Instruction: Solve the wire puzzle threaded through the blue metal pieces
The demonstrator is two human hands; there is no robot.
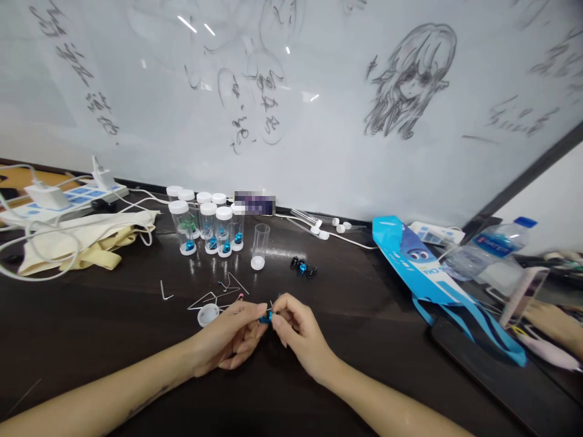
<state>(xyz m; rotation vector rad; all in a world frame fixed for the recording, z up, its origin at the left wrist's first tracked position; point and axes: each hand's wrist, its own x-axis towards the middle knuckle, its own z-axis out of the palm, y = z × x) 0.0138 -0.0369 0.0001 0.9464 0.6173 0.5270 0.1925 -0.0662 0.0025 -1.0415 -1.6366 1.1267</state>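
My left hand (239, 337) is closed in a pinch on a small blue metal part (265, 318). The fingers of my right hand (298, 331) are closed at the part's right side; a thin bit of metal shows above them, and what they grip is mostly hidden. Left of my hands lie a white cap (208, 315), several bent thin metal rods (228, 291) and an L-shaped hex key (167, 297). Beyond my hands stand an uncapped clear tube (260, 241) and a small pile of black and blue parts (303, 267).
Several white-capped clear tubes (223, 227) with blue or green pieces stand at the back left. Loose tubes and caps (323, 234) lie by the whiteboard (319, 152). A cloth bag (86, 237) and power strip (91, 194) are left; a blue bag (405, 261) and water bottle (496, 246) right.
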